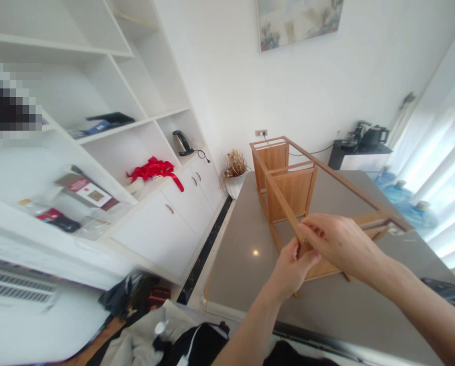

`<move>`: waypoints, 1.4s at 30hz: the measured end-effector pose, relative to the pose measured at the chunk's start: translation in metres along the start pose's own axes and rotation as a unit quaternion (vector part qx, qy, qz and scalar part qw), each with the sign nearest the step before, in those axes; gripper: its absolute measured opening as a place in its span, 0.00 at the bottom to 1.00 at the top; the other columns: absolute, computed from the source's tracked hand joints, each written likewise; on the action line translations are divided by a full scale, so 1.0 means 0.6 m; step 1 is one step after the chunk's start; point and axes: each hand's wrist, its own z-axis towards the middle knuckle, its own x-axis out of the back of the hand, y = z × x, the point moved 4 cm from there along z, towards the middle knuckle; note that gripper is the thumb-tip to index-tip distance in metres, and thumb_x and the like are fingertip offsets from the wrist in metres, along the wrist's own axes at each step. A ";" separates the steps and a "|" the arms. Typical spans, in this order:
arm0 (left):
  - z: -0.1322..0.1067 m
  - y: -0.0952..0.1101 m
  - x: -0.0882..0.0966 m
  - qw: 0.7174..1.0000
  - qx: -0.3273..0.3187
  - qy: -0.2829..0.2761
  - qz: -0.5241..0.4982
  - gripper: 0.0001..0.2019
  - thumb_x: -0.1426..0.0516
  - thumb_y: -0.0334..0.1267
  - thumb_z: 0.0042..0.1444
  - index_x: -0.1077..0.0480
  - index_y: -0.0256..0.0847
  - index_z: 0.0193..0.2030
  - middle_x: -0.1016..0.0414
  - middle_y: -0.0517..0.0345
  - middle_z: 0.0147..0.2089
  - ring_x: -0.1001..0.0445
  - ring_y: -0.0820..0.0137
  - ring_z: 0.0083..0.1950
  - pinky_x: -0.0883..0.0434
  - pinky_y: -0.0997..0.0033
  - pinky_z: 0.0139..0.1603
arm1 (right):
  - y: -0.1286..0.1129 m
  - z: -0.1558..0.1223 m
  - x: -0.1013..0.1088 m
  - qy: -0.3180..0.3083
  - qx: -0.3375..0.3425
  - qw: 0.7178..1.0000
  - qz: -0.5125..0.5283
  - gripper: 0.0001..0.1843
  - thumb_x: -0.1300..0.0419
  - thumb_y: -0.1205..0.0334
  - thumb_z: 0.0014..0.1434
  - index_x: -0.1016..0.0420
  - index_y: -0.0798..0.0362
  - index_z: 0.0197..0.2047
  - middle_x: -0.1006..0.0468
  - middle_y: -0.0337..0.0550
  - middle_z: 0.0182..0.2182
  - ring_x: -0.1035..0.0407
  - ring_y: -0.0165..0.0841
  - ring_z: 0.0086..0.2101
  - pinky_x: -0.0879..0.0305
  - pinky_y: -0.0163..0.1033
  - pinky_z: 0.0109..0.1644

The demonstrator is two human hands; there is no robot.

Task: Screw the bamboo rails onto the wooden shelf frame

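A bamboo-coloured wooden rack frame [288,190] lies on its side on a grey table [238,254], its long rails running toward me. My left hand [290,269] is closed around the near corner post of the frame from below. My right hand [339,244] comes in from the right and rests on the same corner, fingers curled and pinched at the joint. Whatever small part the fingertips hold is hidden.
White shelving and cabinets [166,223] line the left wall, holding a kettle [181,143], a red cloth [153,170] and boxes. A dried plant in a pot [235,175] stands by the wall. Blue water bottles [402,198] sit at the right. Clothes and bags [166,335] lie below the table's near edge.
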 end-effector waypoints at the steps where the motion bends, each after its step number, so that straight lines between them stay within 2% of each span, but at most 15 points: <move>1: 0.000 0.000 -0.001 1.000 0.001 0.003 0.002 0.18 0.41 0.37 0.56 0.31 0.37 0.53 0.26 0.49 0.53 0.31 0.58 0.57 0.36 0.60 0.58 | -0.001 0.000 -0.002 0.008 -0.003 1.000 -0.008 0.16 0.50 0.58 0.61 0.31 0.51 0.24 0.25 0.38 0.24 0.37 0.28 0.22 0.49 0.36 0.28; 5: 0.000 -0.002 -0.001 1.000 -0.006 0.007 0.009 0.18 0.42 0.39 0.57 0.31 0.37 0.53 0.26 0.49 0.54 0.31 0.58 0.57 0.36 0.60 0.58 | -0.010 -0.002 -0.010 0.037 0.024 0.998 -0.043 0.16 0.51 0.59 0.63 0.30 0.51 0.25 0.25 0.40 0.25 0.36 0.29 0.24 0.50 0.37 0.29; 11: 0.001 -0.006 0.001 1.000 -0.016 -0.002 0.003 0.19 0.43 0.42 0.59 0.33 0.36 0.54 0.27 0.47 0.55 0.31 0.57 0.57 0.35 0.59 0.58 | -0.023 -0.007 -0.015 0.039 0.036 0.998 -0.046 0.17 0.53 0.61 0.64 0.30 0.52 0.26 0.27 0.41 0.25 0.35 0.30 0.26 0.51 0.37 0.30; 17: 0.000 -0.001 0.002 1.000 -0.030 -0.007 0.005 0.20 0.43 0.42 0.59 0.33 0.39 0.56 0.27 0.49 0.55 0.32 0.56 0.58 0.35 0.60 0.57 | -0.029 -0.012 -0.020 0.069 -0.023 0.997 -0.040 0.15 0.51 0.62 0.63 0.27 0.52 0.29 0.24 0.42 0.29 0.33 0.31 0.28 0.49 0.37 0.31; 20: 0.000 -0.006 0.003 0.999 -0.030 0.000 0.011 0.19 0.43 0.42 0.59 0.33 0.39 0.56 0.25 0.50 0.51 0.31 0.56 0.58 0.34 0.60 0.56 | -0.035 -0.013 -0.024 0.085 -0.055 0.994 -0.043 0.15 0.50 0.63 0.62 0.28 0.52 0.27 0.23 0.41 0.28 0.33 0.31 0.28 0.48 0.37 0.31; 23: 0.001 -0.009 0.005 0.999 -0.026 -0.003 0.019 0.20 0.43 0.43 0.59 0.33 0.39 0.56 0.25 0.49 0.52 0.31 0.57 0.58 0.34 0.61 0.56 | -0.038 -0.014 -0.024 0.093 -0.086 0.990 -0.055 0.15 0.50 0.63 0.62 0.31 0.52 0.25 0.24 0.41 0.27 0.34 0.31 0.27 0.49 0.38 0.30; 26: -0.001 -0.001 0.011 0.999 -0.013 -0.016 0.043 0.20 0.42 0.44 0.58 0.32 0.38 0.55 0.25 0.49 0.53 0.29 0.58 0.55 0.32 0.62 0.54 | -0.032 -0.017 -0.022 0.068 -0.086 0.994 -0.028 0.15 0.50 0.62 0.62 0.31 0.52 0.24 0.26 0.40 0.26 0.35 0.31 0.27 0.47 0.37 0.31; 29: -0.008 0.017 0.022 0.998 -0.005 -0.026 0.058 0.18 0.43 0.43 0.59 0.31 0.37 0.54 0.24 0.49 0.51 0.28 0.59 0.53 0.32 0.62 0.54 | -0.020 -0.020 -0.021 0.010 -0.047 0.995 0.089 0.17 0.51 0.59 0.64 0.30 0.52 0.25 0.27 0.38 0.26 0.35 0.29 0.28 0.44 0.36 0.33; 32: -0.017 0.034 0.040 0.997 -0.018 0.022 0.078 0.16 0.48 0.42 0.63 0.29 0.36 0.53 0.25 0.48 0.51 0.28 0.60 0.53 0.32 0.60 0.55 | -0.009 -0.021 -0.020 -0.029 -0.016 0.983 0.181 0.21 0.53 0.55 0.66 0.32 0.52 0.25 0.28 0.38 0.25 0.36 0.29 0.27 0.43 0.36 0.33; 35: -0.026 0.045 0.062 0.976 -0.051 0.144 0.152 0.17 0.47 0.41 0.62 0.31 0.38 0.55 0.28 0.47 0.56 0.31 0.60 0.58 0.36 0.57 0.60 | -0.003 -0.018 -0.019 -0.043 -0.006 0.979 0.200 0.22 0.53 0.54 0.67 0.33 0.52 0.23 0.29 0.38 0.25 0.36 0.29 0.28 0.43 0.36 0.34; 37: -0.026 0.054 0.070 0.957 -0.090 0.201 0.190 0.18 0.45 0.41 0.61 0.31 0.39 0.56 0.30 0.48 0.59 0.34 0.61 0.61 0.39 0.57 0.63 | 0.000 -0.015 -0.019 -0.047 0.002 0.977 0.207 0.21 0.52 0.55 0.67 0.33 0.52 0.23 0.29 0.38 0.25 0.36 0.29 0.28 0.43 0.37 0.35; 38: -0.022 0.058 0.069 0.954 -0.112 0.201 0.194 0.17 0.45 0.41 0.61 0.29 0.39 0.54 0.30 0.48 0.59 0.34 0.61 0.61 0.39 0.58 0.64 | 0.001 -0.014 -0.019 -0.048 0.008 0.976 0.212 0.21 0.52 0.56 0.67 0.33 0.52 0.23 0.29 0.38 0.25 0.36 0.29 0.28 0.43 0.37 0.35; 40: -0.010 0.063 0.063 0.959 -0.138 0.169 0.182 0.14 0.46 0.41 0.62 0.26 0.38 0.49 0.26 0.49 0.55 0.31 0.63 0.58 0.38 0.60 0.63 | 0.002 -0.013 -0.019 -0.048 0.022 0.974 0.220 0.21 0.52 0.57 0.67 0.33 0.52 0.23 0.29 0.38 0.25 0.36 0.29 0.28 0.43 0.36 0.36; 42: 0.004 0.062 0.058 0.967 -0.139 0.144 0.160 0.13 0.46 0.41 0.62 0.23 0.38 0.45 0.23 0.50 0.50 0.28 0.63 0.55 0.36 0.61 0.61 | 0.004 -0.011 -0.018 -0.049 0.035 0.973 0.222 0.20 0.52 0.59 0.67 0.34 0.53 0.23 0.30 0.38 0.25 0.37 0.28 0.28 0.43 0.36 0.36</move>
